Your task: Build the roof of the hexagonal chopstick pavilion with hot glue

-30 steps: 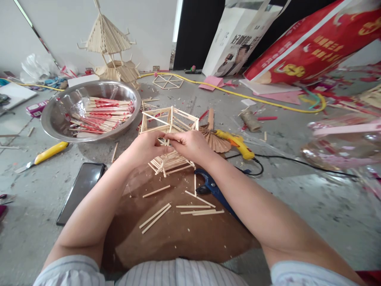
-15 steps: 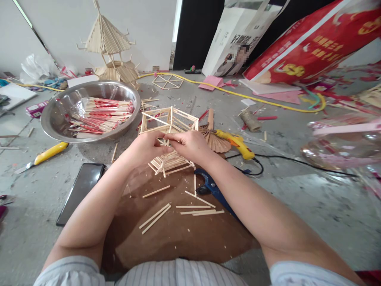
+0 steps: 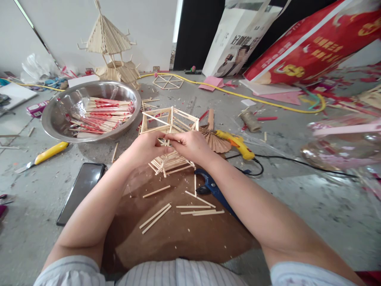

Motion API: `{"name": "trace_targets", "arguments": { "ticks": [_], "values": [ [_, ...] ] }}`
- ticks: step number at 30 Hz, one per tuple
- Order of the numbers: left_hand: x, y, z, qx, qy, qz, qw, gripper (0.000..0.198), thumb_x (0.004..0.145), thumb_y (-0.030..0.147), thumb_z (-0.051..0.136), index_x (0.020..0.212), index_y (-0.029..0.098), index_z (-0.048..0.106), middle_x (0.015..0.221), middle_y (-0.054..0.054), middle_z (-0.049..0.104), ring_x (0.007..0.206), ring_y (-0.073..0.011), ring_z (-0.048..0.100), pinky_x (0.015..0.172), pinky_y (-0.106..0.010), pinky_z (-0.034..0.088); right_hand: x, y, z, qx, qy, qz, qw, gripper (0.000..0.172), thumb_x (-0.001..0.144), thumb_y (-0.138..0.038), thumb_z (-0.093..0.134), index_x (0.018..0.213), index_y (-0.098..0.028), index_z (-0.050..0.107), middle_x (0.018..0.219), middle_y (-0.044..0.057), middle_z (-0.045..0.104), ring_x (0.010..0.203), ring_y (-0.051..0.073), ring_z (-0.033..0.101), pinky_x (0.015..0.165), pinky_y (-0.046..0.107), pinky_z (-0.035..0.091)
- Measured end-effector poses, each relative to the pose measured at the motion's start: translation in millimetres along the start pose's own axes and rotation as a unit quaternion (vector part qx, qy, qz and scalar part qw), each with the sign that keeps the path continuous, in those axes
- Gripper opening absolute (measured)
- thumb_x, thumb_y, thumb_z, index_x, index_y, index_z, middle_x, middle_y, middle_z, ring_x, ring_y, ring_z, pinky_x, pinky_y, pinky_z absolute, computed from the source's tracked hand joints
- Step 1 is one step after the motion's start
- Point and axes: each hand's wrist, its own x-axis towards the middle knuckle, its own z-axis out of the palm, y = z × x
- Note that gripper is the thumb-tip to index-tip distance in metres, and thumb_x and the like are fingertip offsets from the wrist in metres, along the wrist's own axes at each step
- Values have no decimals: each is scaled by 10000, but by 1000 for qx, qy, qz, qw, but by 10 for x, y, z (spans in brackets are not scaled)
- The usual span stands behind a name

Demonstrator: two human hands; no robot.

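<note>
A many-sided frame of thin wooden sticks (image 3: pixel 172 163) stands in front of me on a brown board (image 3: pixel 166 246). Both my hands meet at its near side. My left hand (image 3: pixel 147 147) pinches the frame from the left, thumb and fingers closed. From the right, my right hand (image 3: pixel 192 146) pinches at the same spot, its fingertips almost touching the left ones. The exact joint between the fingertips is partly hidden. Several loose cut sticks (image 3: pixel 156 191) lie on the board nearer to me. Beside my right forearm rests a dark blue cutting tool (image 3: pixel 216 188), partly covered by the arm.
At left are a steel bowl (image 3: pixel 47 119) of wrapped chopsticks, a yellow utility knife (image 3: pixel 51 153) and a phone (image 3: pixel 80 194). A yellow glue gun (image 3: pixel 238 143) with black cord and a folded paper fan (image 3: pixel 218 140) lie at right. Behind stands a stick pavilion model (image 3: pixel 108 35).
</note>
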Motion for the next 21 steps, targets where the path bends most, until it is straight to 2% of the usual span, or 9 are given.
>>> {"name": "trace_targets", "arguments": {
  "ticks": [21],
  "values": [
    [-5,10,-2,-12,-4,-2,1000,342,710,323,588,1003,151,621,513,57,444,488,-68,360,490,-183,277,7,6,6,12,4,-8,1000,294,794,-187,490,1017,-245,672,902,24,707,833,189,659,692,272,479]
  ]
}}
